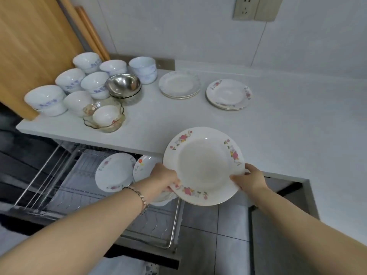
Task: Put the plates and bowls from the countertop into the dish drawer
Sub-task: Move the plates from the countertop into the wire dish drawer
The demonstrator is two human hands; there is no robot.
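Observation:
I hold a large white plate with pink flowers (202,165) in front of the countertop edge, above the right end of the open dish drawer (174,221). My left hand (163,176) grips its lower left rim and my right hand (249,179) grips its lower right rim. Two floral plates (114,171) (142,165) stand upright in the drawer's wire rack. On the countertop (278,126) lie two plate stacks (179,84) (228,94) and several white bowls with blue print (69,80).
A steel bowl (123,83) sits on glass bowls among the white ones. A small white bowl rests in a glass dish (104,117) near the counter's front edge. A wooden board (33,46) leans at the left. Grey floor tiles (214,235) lie below.

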